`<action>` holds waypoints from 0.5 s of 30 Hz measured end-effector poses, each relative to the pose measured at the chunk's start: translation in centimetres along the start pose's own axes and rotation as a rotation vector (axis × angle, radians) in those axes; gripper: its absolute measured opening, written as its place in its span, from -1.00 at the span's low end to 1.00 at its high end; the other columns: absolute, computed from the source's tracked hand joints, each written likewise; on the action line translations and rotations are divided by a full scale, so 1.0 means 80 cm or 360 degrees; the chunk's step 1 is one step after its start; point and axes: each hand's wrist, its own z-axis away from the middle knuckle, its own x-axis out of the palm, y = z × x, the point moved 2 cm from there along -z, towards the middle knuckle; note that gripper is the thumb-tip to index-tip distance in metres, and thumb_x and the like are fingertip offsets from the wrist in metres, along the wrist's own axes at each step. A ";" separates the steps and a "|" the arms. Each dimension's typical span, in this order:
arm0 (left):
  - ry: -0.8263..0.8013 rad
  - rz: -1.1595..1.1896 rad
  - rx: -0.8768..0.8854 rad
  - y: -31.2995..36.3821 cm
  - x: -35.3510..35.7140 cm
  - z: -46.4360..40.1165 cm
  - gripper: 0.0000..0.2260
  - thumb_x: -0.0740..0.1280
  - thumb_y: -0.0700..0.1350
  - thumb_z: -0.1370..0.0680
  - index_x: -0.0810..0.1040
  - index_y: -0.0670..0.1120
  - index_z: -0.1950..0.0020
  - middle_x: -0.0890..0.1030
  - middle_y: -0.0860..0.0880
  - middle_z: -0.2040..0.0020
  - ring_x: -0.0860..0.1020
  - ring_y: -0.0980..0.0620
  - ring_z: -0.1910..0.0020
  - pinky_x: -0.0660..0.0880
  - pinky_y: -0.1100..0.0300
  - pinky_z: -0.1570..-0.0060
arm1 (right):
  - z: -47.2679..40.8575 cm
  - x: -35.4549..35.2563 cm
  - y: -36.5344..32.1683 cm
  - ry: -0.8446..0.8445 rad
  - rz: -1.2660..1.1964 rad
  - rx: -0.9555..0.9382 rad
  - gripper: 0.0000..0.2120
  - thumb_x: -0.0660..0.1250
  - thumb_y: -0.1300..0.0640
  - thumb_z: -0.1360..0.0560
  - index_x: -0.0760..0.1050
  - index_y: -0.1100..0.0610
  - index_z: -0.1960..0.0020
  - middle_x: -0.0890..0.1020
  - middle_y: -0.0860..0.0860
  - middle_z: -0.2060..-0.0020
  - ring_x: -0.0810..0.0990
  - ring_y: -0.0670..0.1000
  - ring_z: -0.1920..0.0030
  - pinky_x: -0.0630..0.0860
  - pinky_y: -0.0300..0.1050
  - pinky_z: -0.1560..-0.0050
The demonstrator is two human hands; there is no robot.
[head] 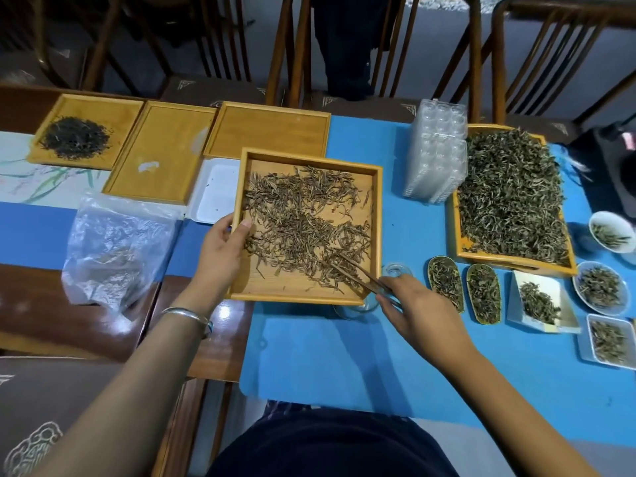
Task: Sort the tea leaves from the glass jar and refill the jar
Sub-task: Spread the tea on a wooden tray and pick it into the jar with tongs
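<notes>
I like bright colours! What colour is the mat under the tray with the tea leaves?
The mat is bright blue, seen best in the head view.

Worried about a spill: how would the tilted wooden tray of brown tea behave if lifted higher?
The wooden tray looks stiff. Its loose tea leaves would probably slide toward the lower corner; the low rim may not hold them.

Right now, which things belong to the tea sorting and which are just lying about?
In use: square wooden tray, brown tea leaves, tweezers, glass jar, left hand, right hand.
Idle: plastic bag, green-leaf tray, empty trays.
</notes>
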 end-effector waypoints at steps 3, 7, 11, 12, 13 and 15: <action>0.0004 -0.0008 0.0022 0.003 -0.001 -0.003 -0.90 0.29 0.07 -0.62 0.59 0.12 -0.02 0.68 0.24 0.24 0.61 0.27 0.20 0.46 0.34 0.18 | 0.006 -0.001 0.006 -0.0005 0.0005 0.0041 -0.74 0.24 0.02 -0.57 0.49 0.09 -0.21 0.61 0.03 -0.01 0.64 0.15 0.15 0.54 0.03 0.34; 0.0011 -0.0001 0.0046 0.004 -0.003 -0.008 -0.81 0.30 0.07 -0.61 0.61 0.03 -0.13 0.69 0.18 0.20 0.63 0.20 0.15 0.51 0.22 0.09 | 0.014 -0.001 0.009 -0.0018 0.0017 0.0032 -0.73 0.24 0.01 -0.57 0.49 0.10 -0.21 0.61 0.04 0.00 0.64 0.15 0.14 0.55 0.07 0.35; 0.0015 0.0004 0.0088 0.004 -0.004 -0.010 -0.89 0.30 0.05 -0.61 0.60 0.09 -0.04 0.70 0.20 0.22 0.64 0.17 0.14 0.55 0.20 0.05 | 0.011 -0.003 0.002 0.0051 0.0015 -0.0014 -0.76 0.33 0.08 -0.53 0.53 0.12 -0.17 0.64 0.05 0.08 0.65 0.14 0.26 0.50 -0.06 0.45; 0.0011 0.0008 0.0100 0.005 -0.003 -0.011 -0.89 0.30 0.05 -0.62 0.60 0.09 -0.03 0.70 0.19 0.23 0.63 0.15 0.15 0.55 0.22 0.08 | 0.010 -0.002 0.000 0.0050 0.0023 -0.0024 -0.76 0.33 0.08 -0.53 0.53 0.12 -0.17 0.64 0.05 0.09 0.65 0.14 0.27 0.48 -0.07 0.47; 0.0008 0.0016 0.0112 0.006 -0.004 -0.011 -0.88 0.29 0.04 -0.62 0.60 0.07 -0.03 0.69 0.18 0.24 0.63 0.16 0.16 0.54 0.25 0.11 | 0.008 -0.002 -0.001 0.0038 0.0030 -0.0023 -0.75 0.33 0.08 -0.53 0.53 0.12 -0.18 0.63 0.05 0.09 0.64 0.15 0.27 0.47 -0.07 0.47; 0.0001 0.0015 0.0134 0.009 -0.004 -0.012 -0.88 0.29 0.02 -0.63 0.60 0.05 -0.03 0.68 0.21 0.27 0.62 0.26 0.23 0.51 0.39 0.21 | 0.008 0.000 -0.001 0.0034 0.0029 -0.0019 -0.75 0.31 0.07 -0.54 0.52 0.12 -0.19 0.63 0.06 0.09 0.64 0.15 0.28 0.46 -0.07 0.47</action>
